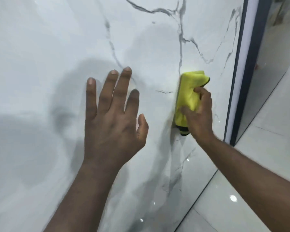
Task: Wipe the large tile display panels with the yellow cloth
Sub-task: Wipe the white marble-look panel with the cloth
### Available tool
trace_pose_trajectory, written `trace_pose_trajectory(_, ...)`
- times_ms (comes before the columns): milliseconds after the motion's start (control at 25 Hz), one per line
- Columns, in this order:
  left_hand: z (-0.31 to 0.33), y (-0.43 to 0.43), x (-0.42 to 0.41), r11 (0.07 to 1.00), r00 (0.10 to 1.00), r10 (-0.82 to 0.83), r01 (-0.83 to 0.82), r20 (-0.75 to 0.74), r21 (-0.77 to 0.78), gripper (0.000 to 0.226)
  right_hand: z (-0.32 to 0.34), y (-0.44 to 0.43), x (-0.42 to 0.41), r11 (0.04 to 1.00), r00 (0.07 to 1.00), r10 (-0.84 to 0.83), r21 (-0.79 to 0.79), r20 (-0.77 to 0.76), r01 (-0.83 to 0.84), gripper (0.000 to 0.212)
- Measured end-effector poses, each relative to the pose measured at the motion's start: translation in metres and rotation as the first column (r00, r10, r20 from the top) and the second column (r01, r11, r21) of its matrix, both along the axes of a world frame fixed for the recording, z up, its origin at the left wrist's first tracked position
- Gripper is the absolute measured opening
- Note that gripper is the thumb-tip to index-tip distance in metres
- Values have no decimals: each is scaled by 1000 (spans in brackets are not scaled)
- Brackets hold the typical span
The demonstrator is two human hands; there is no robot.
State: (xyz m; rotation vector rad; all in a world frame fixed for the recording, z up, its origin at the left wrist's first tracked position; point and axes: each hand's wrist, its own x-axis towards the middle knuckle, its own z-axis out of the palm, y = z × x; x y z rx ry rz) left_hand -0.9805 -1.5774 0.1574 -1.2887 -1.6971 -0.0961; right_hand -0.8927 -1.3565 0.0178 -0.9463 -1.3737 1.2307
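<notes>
A large glossy white tile panel (57,47) with grey marble veins fills most of the view. My right hand (199,114) grips a folded yellow cloth (188,91) with a dark edge and holds it against the panel near its right side. My left hand (112,114) is spread flat with straight fingers, palm toward the panel, to the left of the cloth. Whether the palm touches the tile I cannot tell. Reflections of both arms show in the shiny surface.
A dark frame strip (246,72) runs down the panel's right edge, with a grey glossy panel (268,64) beyond it. Polished light floor tiles (258,156) lie at the lower right, meeting the panel's bottom edge.
</notes>
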Motion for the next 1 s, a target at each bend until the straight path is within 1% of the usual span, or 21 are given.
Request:
trace_pose_trajectory(40,5,-15,-5,1000,1000,11,-11,-7,14,50,13,-1,-3,1000,999,-30,-3,-24,30,60)
trace_pose_trajectory(80,8,-31,-9,1000,1000,16,-16,-14,25,53,26,-8,-7,995,998,-54,-89,-42,50,59)
trace_pose_trajectory(120,9,-43,-13,1000,1000,19,-18,-20,19,57,34,-21,-13,989,995,-92,-117,26,94,61)
trace_pose_trajectory(160,7,-52,-17,1000,999,21,-21,-34,-11,62,41,-38,-18,992,991,-123,-31,51,124,63)
trace_pose_trajectory(200,4,-58,-21,998,997,24,-27,-71,-54,67,47,-61,-20,986,994,-100,138,31,95,65)
trace_pose_trajectory(280,-1,-61,-27,991,985,23,-44,-171,-124,74,51,-93,-20,879,999,-9,477,45,-14,69)
trace_pose_trajectory(320,-3,-60,-29,990,980,19,-47,-198,-136,74,49,-90,-20,833,999,3,553,44,-26,69)
trace_pose_trajectory(360,-5,-57,-29,989,977,26,-55,-212,-134,73,46,-81,-20,859,999,-30,511,37,7,68)
trace_pose_trajectory(400,-8,-55,-29,990,973,38,-68,-226,-125,72,44,-67,-22,933,997,-80,352,2,74,65)
trace_pose_trajectory(440,-10,-54,-29,990,969,52,-83,-242,-118,71,44,-57,-22,990,996,-94,105,-5,94,63)
trace_pose_trajectory(480,-11,-54,-30,989,966,63,-95,-251,-117,70,41,-52,-21,992,997,-73,-98,23,75,62)
trace_pose_trajectory(520,-11,-54,-31,987,966,64,-98,-249,-124,70,34,-53,-16,990,998,-41,-136,56,48,62)
trace_pose_trajectory(560,-12,-53,-33,986,969,61,-96,-238,-135,70,27,-60,-9,1000,996,-6,-9,87,7,64)
trace_pose_trajectory(600,-13,-52,-33,986,975,55,-88,-215,-143,71,18,-68,-3,982,991,40,179,124,-62,67)
trace_pose_trajectory(680,-15,-48,-26,991,990,52,-67,-131,-118,70,-4,-69,3,906,982,92,395,165,-152,68)
trace_pose_trajectory(720,-19,-44,-21,995,996,53,-59,-74,-78,67,-19,-58,2,915,985,59,385,165,-119,68)
trace_pose_trajectory(760,-26,-36,-14,997,998,50,-52,-32,-58,62,-30,-41,-2,970,992,13,240,127,-44,68)
trace_pose_trajectory(800,-34,-25,-7,997,999,35,-35,-7,-63,57,-37,-28,-7,1000,996,-5,7,87,4,68)
trace_pose_trajectory(840,-42,-12,-2,996,1000,8,-8,1,-89,55,-45,-17,-10,979,998,-25,-200,63,37,67)
trace_pose_trajectory(880,-51,2,1,991,1000,-20,20,-4,-129,54,-53,-11,-12,971,997,-18,-238,72,35,67)
trace_pose_trajectory(1000,-79,35,-7,973,995,-31,10,-90,-231,59,-95,-15,-5,998,994,33,45,101,-38,68)
